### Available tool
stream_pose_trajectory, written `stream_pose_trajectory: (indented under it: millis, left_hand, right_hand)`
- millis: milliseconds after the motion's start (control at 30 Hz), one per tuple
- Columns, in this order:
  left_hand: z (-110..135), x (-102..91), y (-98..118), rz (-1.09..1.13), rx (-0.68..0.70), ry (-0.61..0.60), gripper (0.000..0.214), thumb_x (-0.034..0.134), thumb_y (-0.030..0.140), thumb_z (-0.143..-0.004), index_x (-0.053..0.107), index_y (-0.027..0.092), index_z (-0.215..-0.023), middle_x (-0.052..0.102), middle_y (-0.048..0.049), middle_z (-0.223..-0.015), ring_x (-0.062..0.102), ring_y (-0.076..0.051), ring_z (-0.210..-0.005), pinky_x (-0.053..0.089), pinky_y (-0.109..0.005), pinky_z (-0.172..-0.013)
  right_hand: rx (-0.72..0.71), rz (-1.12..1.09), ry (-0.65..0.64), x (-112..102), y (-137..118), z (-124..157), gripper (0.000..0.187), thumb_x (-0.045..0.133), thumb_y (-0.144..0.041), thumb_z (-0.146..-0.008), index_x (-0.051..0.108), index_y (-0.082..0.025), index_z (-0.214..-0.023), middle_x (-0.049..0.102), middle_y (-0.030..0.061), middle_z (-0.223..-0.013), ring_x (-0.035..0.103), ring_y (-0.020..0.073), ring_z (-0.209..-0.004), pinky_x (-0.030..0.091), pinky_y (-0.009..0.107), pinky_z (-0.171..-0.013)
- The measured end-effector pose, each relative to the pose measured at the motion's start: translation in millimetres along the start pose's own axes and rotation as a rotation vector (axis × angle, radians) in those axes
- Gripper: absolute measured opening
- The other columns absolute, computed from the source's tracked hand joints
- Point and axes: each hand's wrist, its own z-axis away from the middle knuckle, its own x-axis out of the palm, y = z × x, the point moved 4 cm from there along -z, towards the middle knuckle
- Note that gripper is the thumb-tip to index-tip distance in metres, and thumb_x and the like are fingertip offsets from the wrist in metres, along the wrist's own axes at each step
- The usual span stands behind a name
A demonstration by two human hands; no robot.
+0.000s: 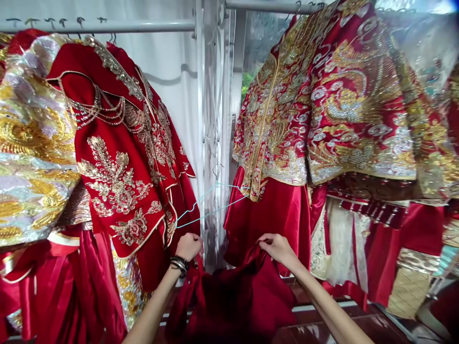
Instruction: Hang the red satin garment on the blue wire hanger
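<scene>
My left hand (188,246) is closed on the left top edge of a plain dark red satin garment (233,296) that hangs down between my arms. My right hand (276,248) pinches the same garment's right top edge. A thin light blue wire hanger (211,203) hangs just above my hands, hooked on the white metal frame (211,119). My left wrist wears dark bead bracelets (179,264).
Red embroidered gowns with gold and silver thread hang on the left rail (100,26) and the right rail (265,6). A red velvet jacket (122,157) is at left, a heavily embroidered jacket (322,110) at right. A white curtain hangs behind.
</scene>
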Motion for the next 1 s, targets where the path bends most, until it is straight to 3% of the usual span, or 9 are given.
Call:
stream_pose_trajectory:
  millis: [167,267,333,500,600,767,867,1000]
  left_hand:
    - [-25,-6.1,-10,0.187,-0.107,-0.141,0.026,0.047,0.015,-0.062,0.055,0.016,-0.038,0.048,-0.0006,-0.037,0.052,-0.015,-0.047,0.039,-0.026,-0.058]
    - [-21,-1.0,-10,0.404,-0.117,-0.192,0.021,0.045,0.017,-0.062,0.052,0.015,-0.043,0.055,-0.0017,-0.046,0.053,-0.013,-0.050,0.042,-0.025,-0.058]
    - [-11,-0.3,-6,0.546,-0.100,-0.159,0.018,0.045,0.021,-0.062,0.047,0.016,-0.045,0.060,-0.0030,-0.057,0.056,-0.012,-0.057,0.045,-0.024,-0.063]
    - [14,-3.0,16,1.009,-0.079,-0.140,0.010,0.051,0.023,-0.055,0.053,0.014,-0.052,0.058,-0.0012,-0.058,0.053,-0.009,-0.053,0.045,-0.023,-0.064]
    - [25,-6.6,34,1.004,-0.056,-0.152,0.011,0.051,0.021,-0.055,0.059,0.013,-0.056,0.058,-0.0001,-0.054,0.053,-0.009,-0.054,0.043,-0.020,-0.062]
    - [36,-16.3,69,0.993,0.059,-0.201,0.014,0.052,0.022,-0.059,0.061,0.012,-0.058,0.058,-0.0013,-0.051,0.052,-0.010,-0.052,0.042,-0.021,-0.058]
    - [40,-24.7,83,1.016,0.079,-0.223,0.014,0.052,0.022,-0.060,0.061,0.012,-0.061,0.058,-0.0014,-0.051,0.052,-0.010,-0.052,0.041,-0.021,-0.057]
    - [42,-30.7,91,1.018,0.075,-0.256,0.012,0.053,0.020,-0.060,0.061,0.011,-0.061,0.059,-0.0017,-0.056,0.053,-0.009,-0.054,0.042,-0.019,-0.057]
  right_hand:
    - [-0.023,-0.067,-0.074,-4,-20,-7,0.020,0.045,-0.019,-0.068,0.064,-0.019,-0.076,0.061,-0.0013,-0.061,0.055,0.0093,-0.040,0.040,0.018,-0.039]
    - [-0.081,0.006,-0.150,1,-20,-15,0.021,0.043,-0.017,-0.070,0.061,-0.019,-0.080,0.060,-0.0012,-0.061,0.054,0.0091,-0.039,0.038,0.019,-0.040]
    - [-0.146,0.060,-0.173,6,-16,-21,0.022,0.044,-0.013,-0.068,0.061,-0.020,-0.080,0.061,-0.0016,-0.062,0.055,0.0099,-0.045,0.039,0.019,-0.046]
    - [-0.254,0.259,-0.280,21,4,-36,0.027,0.045,-0.007,-0.063,0.064,-0.022,-0.074,0.067,-0.0007,-0.075,0.060,0.0141,-0.073,0.038,0.021,-0.062]
    - [-0.211,0.412,-0.296,25,20,-37,0.030,0.045,-0.006,-0.064,0.065,-0.024,-0.077,0.068,0.0004,-0.081,0.060,0.0159,-0.079,0.037,0.022,-0.061]
    - [-0.253,0.611,-0.140,27,34,-31,0.027,0.042,-0.007,-0.071,0.065,-0.019,-0.077,0.066,0.0090,-0.088,0.057,0.0208,-0.091,0.039,0.026,-0.069]
    - [-0.236,0.427,-0.228,31,44,-29,0.031,0.041,-0.003,-0.065,0.065,-0.018,-0.076,0.066,0.0075,-0.084,0.060,0.0174,-0.083,0.040,0.025,-0.071]
    - [-0.001,-0.168,-0.434,34,59,-30,0.024,0.046,-0.007,-0.058,0.064,-0.017,-0.072,0.063,0.0011,-0.066,0.060,0.0147,-0.067,0.042,0.024,-0.064]
